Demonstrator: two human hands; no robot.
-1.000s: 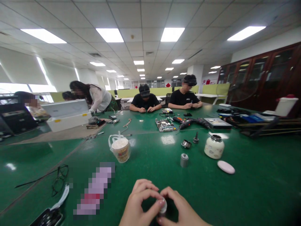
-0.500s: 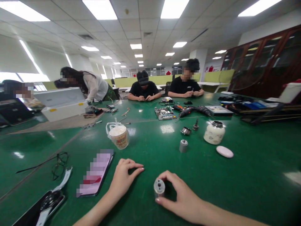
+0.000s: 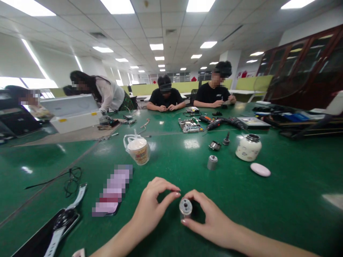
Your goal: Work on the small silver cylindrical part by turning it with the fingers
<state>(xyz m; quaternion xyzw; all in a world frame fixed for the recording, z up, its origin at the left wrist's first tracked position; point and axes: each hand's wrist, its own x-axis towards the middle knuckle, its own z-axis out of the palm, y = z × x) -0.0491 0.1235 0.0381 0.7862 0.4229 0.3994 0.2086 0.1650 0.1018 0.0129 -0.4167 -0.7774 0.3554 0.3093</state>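
Observation:
My right hand grips a small silver motor between thumb and forefinger. The motor stands upright, its round end with a dark centre and small holes facing up. Just to its left, my left hand has thumb and forefinger pinched together, the tips close to the motor's top edge. Anything between those tips is too small to make out. Farther off stands a second silver motor of similar shape. Behind it lie a metal ring-like part and a dark part with a shaft.
On the left are a phone, a smartwatch and glasses. A bagged paper cup stands mid-table. To the right sit a cream jar and its pink lid. Beyond are a circuit board, a power drill and several people.
My left hand has moved right, bringing its pinched fingertips close to the motor. My right hand keeps its hold on the motor. The view has shifted slightly.

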